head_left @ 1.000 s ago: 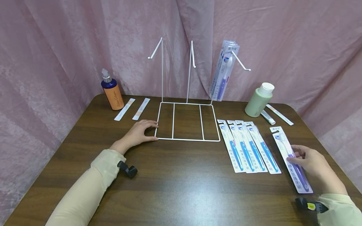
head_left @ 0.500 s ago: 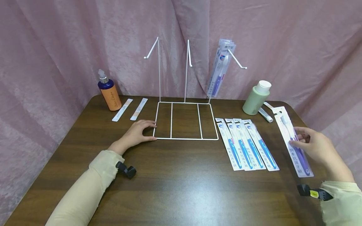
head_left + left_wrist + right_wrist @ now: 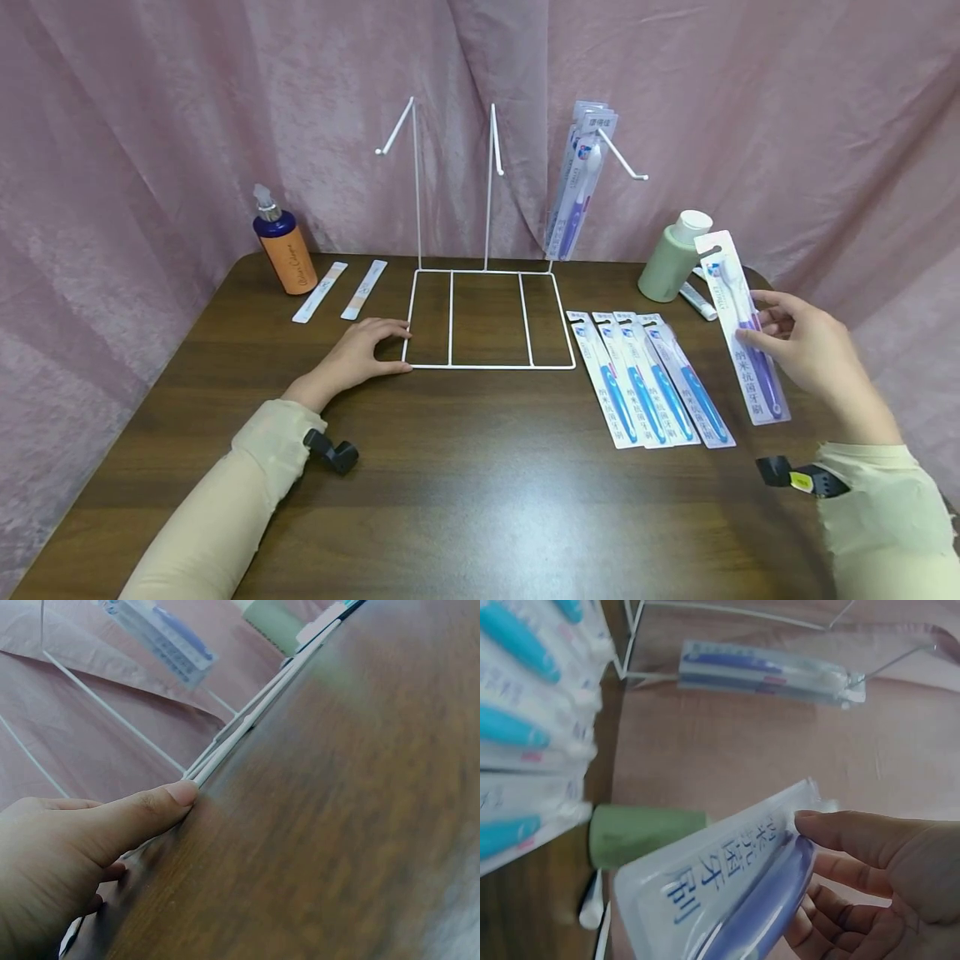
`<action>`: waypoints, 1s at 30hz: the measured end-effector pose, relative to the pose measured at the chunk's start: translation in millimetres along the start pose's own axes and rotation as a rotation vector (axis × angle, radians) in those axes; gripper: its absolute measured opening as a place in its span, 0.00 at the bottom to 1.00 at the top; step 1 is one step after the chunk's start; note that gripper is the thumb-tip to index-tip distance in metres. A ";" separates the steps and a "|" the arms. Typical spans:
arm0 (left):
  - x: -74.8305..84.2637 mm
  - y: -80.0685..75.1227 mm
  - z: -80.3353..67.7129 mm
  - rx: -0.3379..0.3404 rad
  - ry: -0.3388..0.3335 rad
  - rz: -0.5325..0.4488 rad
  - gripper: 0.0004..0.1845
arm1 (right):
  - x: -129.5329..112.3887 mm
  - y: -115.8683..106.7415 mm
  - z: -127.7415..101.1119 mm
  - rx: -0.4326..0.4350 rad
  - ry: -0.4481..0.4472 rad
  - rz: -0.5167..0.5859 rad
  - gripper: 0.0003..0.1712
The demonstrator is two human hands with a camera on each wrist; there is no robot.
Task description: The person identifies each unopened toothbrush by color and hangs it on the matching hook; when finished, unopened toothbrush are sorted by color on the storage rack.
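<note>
Your right hand point(image 3: 806, 340) pinches a purple plastic-packed toothbrush point(image 3: 733, 310); left of those fingers, purple packs point(image 3: 579, 187) hang, blue packs point(image 3: 654, 379) lie unhung. Left hand point(image 3: 365, 348), loosely parted, touches white wire rack point(image 3: 491, 367).

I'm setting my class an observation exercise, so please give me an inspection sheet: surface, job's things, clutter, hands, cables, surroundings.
Surface: glossy brown wooden table.
Job's things: white wire rack, hung purple toothbrush packs on its right hook; four blue toothbrush packs on the table; one held purple toothbrush pack.
Clutter: orange-labelled pump bottle, green bottle, small tube, slim white packets.
Hands: left hand touches the rack's base; right hand pinches the held pack.
Cables: nothing seen.
Surroundings: pink curtain behind.
</note>
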State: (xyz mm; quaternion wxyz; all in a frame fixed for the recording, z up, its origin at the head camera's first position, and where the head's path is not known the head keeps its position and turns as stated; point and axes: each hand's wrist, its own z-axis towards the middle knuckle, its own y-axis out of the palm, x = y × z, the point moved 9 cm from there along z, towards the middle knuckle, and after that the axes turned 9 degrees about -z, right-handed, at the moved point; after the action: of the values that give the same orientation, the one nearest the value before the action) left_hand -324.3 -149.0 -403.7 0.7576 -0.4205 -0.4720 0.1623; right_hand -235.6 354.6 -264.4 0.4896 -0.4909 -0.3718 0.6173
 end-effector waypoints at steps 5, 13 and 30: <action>-0.3 0.5 0.2 -0.004 -0.005 0.001 0.30 | -16.7 -6.3 7.9 0.051 0.012 0.041 0.32; -1.3 1.0 0.8 -0.001 0.004 0.006 0.30 | -43.8 -18.8 17.1 0.172 -0.002 0.117 0.32; 1.4 -0.2 -1.1 0.003 0.005 0.010 0.30 | -96.1 -24.1 23.9 0.314 -0.058 0.294 0.31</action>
State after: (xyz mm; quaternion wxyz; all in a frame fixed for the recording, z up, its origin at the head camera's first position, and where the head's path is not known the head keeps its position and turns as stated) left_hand -322.7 -148.8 -403.0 0.7587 -0.4221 -0.4678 0.1657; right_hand -249.2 267.8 -212.8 0.4538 -0.4396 -0.2093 0.7463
